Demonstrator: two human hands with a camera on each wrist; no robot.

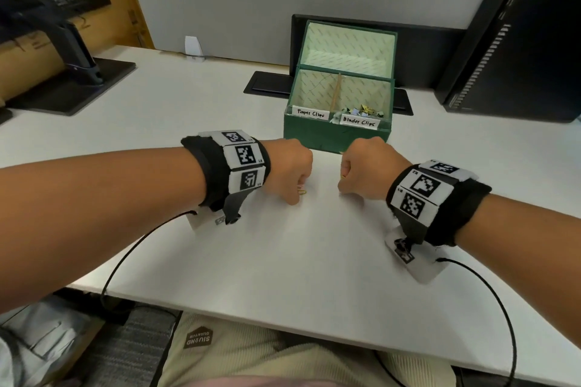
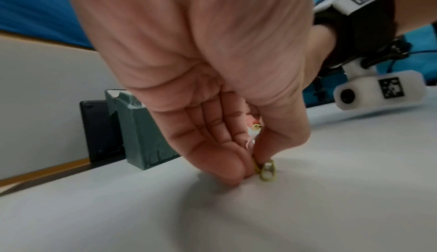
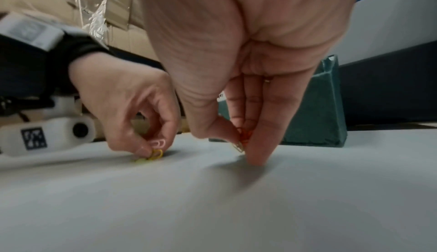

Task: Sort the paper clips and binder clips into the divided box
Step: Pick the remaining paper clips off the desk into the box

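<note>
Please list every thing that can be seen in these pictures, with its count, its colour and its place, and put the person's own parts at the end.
divided box: one, green, on the desk beyond the hands; labels Paper Clips left, Binder Clips right.
binder clips: a small heap, mixed colours, in the right compartment.
yellow paper clip: one, on the desk at the left fingertips.
pink paper clip: one, held in the left fingers.
orange paper clips: count unclear, pinched in the right fingers.
desk: one, white.
monitor stand: one, black, far left.
computer tower: one, black, far right.
wrist bands: two, black with white markers.
left hand: pinching clips.
right hand: pinching clips.
</note>
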